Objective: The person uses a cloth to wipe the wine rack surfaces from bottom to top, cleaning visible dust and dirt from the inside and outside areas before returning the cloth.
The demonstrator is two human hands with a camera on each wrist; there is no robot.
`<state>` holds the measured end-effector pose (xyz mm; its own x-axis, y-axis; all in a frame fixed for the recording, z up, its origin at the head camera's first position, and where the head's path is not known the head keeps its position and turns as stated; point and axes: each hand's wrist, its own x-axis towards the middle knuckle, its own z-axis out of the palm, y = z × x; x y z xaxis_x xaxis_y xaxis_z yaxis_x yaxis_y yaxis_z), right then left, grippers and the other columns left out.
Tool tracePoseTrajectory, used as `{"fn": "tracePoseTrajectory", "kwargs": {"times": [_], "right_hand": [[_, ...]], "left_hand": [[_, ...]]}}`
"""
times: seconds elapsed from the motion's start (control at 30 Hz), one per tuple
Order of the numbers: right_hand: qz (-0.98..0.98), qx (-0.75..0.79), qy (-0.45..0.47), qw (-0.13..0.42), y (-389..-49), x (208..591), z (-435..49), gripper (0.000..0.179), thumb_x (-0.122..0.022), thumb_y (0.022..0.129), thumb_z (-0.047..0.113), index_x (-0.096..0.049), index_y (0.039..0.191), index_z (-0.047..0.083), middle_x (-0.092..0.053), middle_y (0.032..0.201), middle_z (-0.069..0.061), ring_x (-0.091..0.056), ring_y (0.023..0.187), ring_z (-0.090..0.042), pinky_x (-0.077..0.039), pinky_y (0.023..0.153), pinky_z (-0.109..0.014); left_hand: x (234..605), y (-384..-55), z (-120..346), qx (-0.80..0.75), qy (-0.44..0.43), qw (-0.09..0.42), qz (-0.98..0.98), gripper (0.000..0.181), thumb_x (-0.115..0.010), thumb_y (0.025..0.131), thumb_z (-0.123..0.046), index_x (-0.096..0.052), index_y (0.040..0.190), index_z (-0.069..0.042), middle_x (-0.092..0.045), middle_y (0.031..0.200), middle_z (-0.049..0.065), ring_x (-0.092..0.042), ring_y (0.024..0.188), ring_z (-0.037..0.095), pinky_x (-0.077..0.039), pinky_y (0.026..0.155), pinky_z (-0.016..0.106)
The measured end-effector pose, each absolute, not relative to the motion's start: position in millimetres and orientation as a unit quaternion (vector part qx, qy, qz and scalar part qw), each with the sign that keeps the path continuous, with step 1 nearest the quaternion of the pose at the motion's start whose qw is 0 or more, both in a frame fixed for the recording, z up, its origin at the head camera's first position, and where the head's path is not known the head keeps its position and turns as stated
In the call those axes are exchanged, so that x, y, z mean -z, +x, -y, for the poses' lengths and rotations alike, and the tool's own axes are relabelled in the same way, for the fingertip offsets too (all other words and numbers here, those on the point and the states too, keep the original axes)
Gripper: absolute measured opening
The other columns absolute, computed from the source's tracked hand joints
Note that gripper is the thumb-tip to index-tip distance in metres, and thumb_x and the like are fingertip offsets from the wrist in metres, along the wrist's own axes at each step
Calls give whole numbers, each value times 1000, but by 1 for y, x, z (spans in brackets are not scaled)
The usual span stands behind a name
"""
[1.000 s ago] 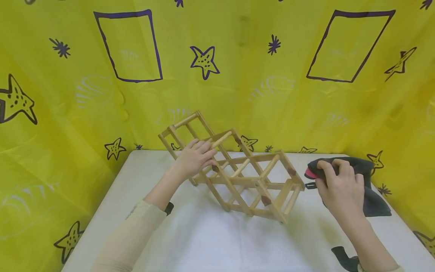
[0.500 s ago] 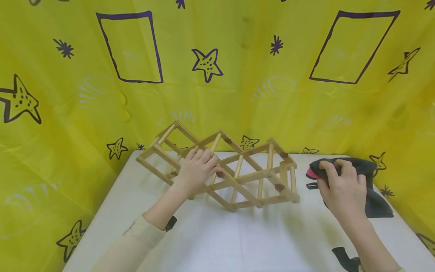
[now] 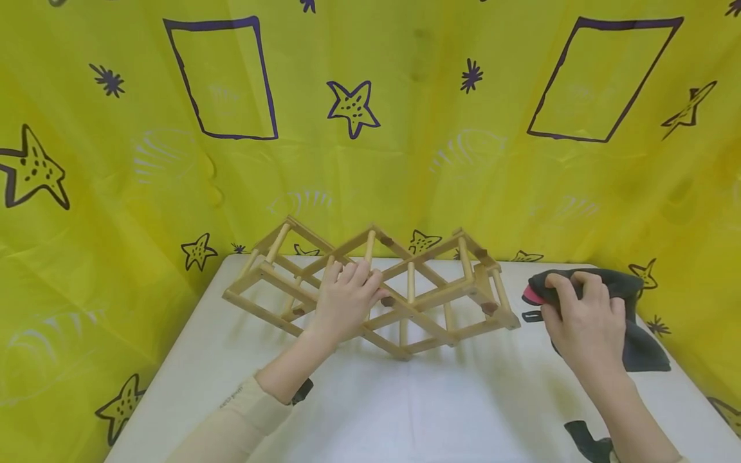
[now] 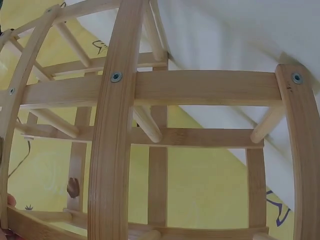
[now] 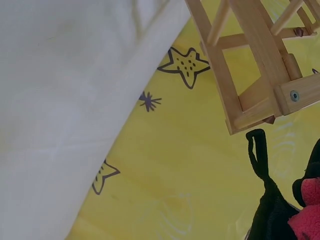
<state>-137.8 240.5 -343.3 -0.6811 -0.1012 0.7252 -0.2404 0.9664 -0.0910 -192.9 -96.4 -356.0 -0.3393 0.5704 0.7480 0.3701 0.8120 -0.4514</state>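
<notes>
My left hand (image 3: 347, 299) grips a folding wooden lattice rack, probably a wine rack (image 3: 442, 295), near its middle. The rack is spread into diamond shapes, with round dowels joining its slats. Whether its lower corners touch the table, I cannot tell. In the left wrist view, metal screw heads show on the rack's slats (image 4: 115, 130), and a bit of finger (image 4: 10, 201) appears at the left edge. To the right, my right hand (image 3: 587, 321) holds a dark cloth (image 3: 644, 347) with a pink patch and a hanging loop (image 5: 257, 150). The cloth lies close to the rack's right end.
A white table (image 3: 370, 418) lies under everything. Right behind its far edge hangs a yellow curtain (image 3: 405, 161) printed with starfish and frames. Dark straps (image 3: 587, 440) hang near both wrists.
The rack has swung from a steep slant, left end high, to nearly level, and its left end has dropped and spread leftward. My left hand shifts slightly right. The right hand and cloth hardly move.
</notes>
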Motion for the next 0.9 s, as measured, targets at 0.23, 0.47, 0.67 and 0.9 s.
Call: {"fn": "tracePoseTrajectory", "kwargs": {"times": [0.23, 0.47, 0.67, 0.9], "right_hand": [[917, -98, 85, 378, -131, 343, -239, 45, -72, 64, -3, -52, 104, 4, -41, 104, -28, -39, 91, -42, -28, 67, -53], [904, -109, 116, 396, -119, 350, -232, 44, -71, 59, -1, -54, 100, 2, -45, 99, -28, -44, 87, -41, -29, 62, -50], [890, -117, 163, 410, -107, 364, -223, 27, -56, 78, 23, -52, 96, 3, -47, 95, -26, -47, 70, -40, -28, 55, -43], [835, -119, 231, 485, -115, 377, -201, 42, -32, 92, 39, -56, 87, 5, -50, 88, -24, -48, 63, -35, -25, 51, -39]], "left_hand": [[356, -191, 92, -84, -285, 476, 828, 43, -18, 97, -44, -49, 94, -14, -46, 89, 4, -43, 74, 20, -34, 68, 30], [360, -191, 89, -31, -305, 441, 844, 42, -10, 99, -35, -45, 102, -12, -36, 105, 10, -36, 90, 26, -32, 76, 37], [361, -198, 87, 37, -347, 428, 834, 41, -13, 99, -30, -47, 89, -9, -32, 104, 6, -30, 93, 27, -30, 76, 37], [362, -203, 86, 46, -359, 433, 825, 42, -16, 100, -34, -47, 86, -9, -33, 101, 4, -29, 90, 25, -28, 78, 40]]}}
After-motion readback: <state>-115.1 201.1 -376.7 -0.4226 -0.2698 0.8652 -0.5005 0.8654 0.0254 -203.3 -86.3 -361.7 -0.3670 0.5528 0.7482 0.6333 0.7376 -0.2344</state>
